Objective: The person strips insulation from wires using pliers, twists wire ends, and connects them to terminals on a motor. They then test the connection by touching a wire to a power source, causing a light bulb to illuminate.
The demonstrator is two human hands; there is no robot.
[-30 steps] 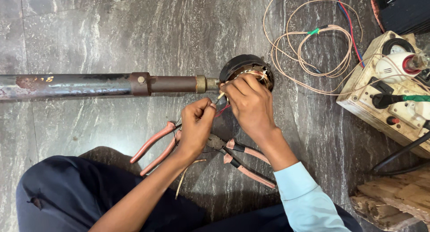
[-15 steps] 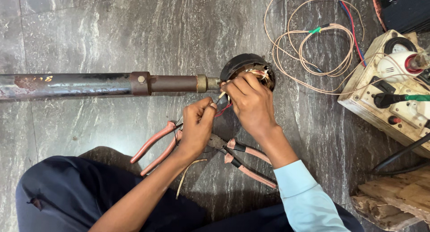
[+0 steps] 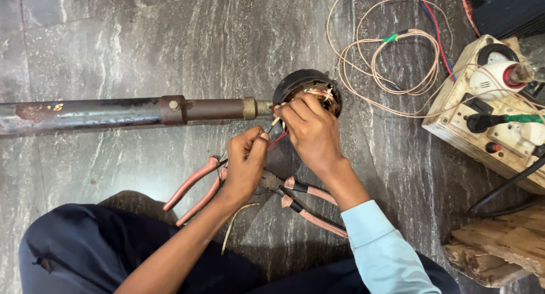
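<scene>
Grey marbled floor under me, and my right hand (image 3: 309, 129) is up at the round black motor housing (image 3: 306, 87) on the end of the long rusty pipe (image 3: 113, 113), fingers pressed together on the thin wire ends (image 3: 278, 122) spilling from it. My left hand (image 3: 245, 166) sits just below, fingers pinching the same wires, red one (image 3: 276, 141) trailing between. Two pink-handled pliers (image 3: 196, 186) lie on the floor under my wrists, and the coiled wire (image 3: 397, 61) lies well apart.
</scene>
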